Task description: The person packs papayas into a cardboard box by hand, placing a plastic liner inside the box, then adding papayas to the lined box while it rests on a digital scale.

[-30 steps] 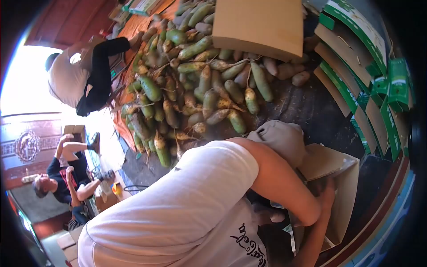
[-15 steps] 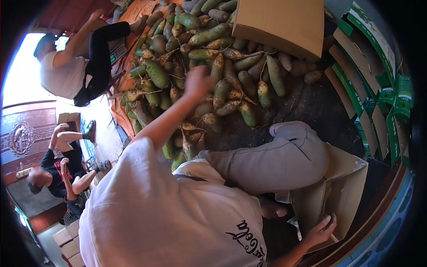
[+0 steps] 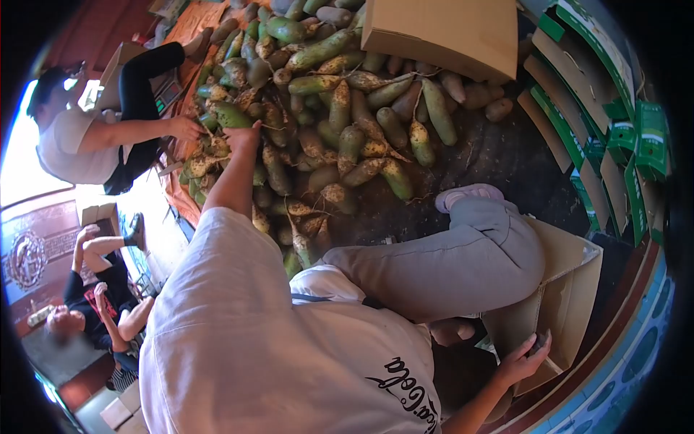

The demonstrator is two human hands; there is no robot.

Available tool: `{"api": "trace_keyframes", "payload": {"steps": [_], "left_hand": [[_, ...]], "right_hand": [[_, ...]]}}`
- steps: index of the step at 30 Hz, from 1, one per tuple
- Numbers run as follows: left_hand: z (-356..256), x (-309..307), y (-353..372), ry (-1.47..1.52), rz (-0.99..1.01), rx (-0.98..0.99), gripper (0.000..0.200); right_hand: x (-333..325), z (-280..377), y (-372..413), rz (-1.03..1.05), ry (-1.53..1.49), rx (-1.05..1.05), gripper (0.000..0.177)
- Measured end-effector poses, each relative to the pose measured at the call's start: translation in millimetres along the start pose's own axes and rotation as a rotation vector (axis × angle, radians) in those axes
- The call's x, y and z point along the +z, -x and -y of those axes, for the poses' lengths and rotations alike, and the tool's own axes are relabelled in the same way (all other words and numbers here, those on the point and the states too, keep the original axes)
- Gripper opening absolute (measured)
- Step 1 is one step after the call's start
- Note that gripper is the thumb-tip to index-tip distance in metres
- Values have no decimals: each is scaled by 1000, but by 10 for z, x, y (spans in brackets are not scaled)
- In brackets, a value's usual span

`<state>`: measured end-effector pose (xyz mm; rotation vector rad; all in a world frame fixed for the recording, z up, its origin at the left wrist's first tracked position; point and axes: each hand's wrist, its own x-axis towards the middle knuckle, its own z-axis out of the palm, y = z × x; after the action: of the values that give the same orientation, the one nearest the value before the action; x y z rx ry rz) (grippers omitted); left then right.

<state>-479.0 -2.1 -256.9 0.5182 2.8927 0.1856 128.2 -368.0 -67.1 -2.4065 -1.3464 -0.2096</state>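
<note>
My left hand point(image 3: 243, 134) reaches over the pile, its fingers spread at the end of a green radish point(image 3: 231, 114) and apparently touching it. The radish lies among many others, some soil-covered with thin trailing roots. My right hand point(image 3: 525, 357) is curled over the near edge of an open cardboard box point(image 3: 583, 283), which stands beside my bent leg. The fingers rest at the wall, and part of the grip is hidden. Close to my left hand, a co-worker's hand point(image 3: 186, 129) also touches the pile.
A large cardboard carton point(image 3: 441, 36) stands at the pile's far side. Green and brown folded cartons point(image 3: 593, 108) are stacked at right. Behind them runs a blue-tiled edge point(image 3: 650, 340). A co-worker point(image 3: 79, 145) sits at upper left; another person point(image 3: 101, 304) sits farther back.
My left hand has moved left across the pile to the green radish. The co-worker's arm has come down to the pile. My right hand stays at the box edge; the view has shifted slightly.
</note>
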Motion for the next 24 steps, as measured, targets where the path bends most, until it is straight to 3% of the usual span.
{"api": "trace_keyframes", "payload": {"steps": [4,7,9,11,14,17,20,23,24], "left_hand": [[-14,-13,-65,178,42,-24,101],[0,123,-178,933,229,-225,86],[164,273,-574,1111,704,-304,64],[242,-146,104,1302,871,-397,54],[340,-411,875,1525,1108,-244,51],[303,-539,1356,1465,1461,-79,56],[26,-661,1679,1201,1643,168,61],[-471,-998,2209,967,1735,684,74],[-652,-1141,2415,871,1808,734,88]], "right_hand": [[-49,-13,27,12,12,39,31],[-82,-67,45,18,44,74,31],[-72,-46,25,-12,24,52,31],[-71,-2,-42,-34,-19,33,30],[-72,185,-205,-52,-132,15,29],[-118,435,-439,-45,-262,-16,29],[-183,742,-726,4,-401,-71,28],[-235,1043,-1027,19,-509,-188,31],[-239,1115,-1130,15,-461,-277,35]]}}
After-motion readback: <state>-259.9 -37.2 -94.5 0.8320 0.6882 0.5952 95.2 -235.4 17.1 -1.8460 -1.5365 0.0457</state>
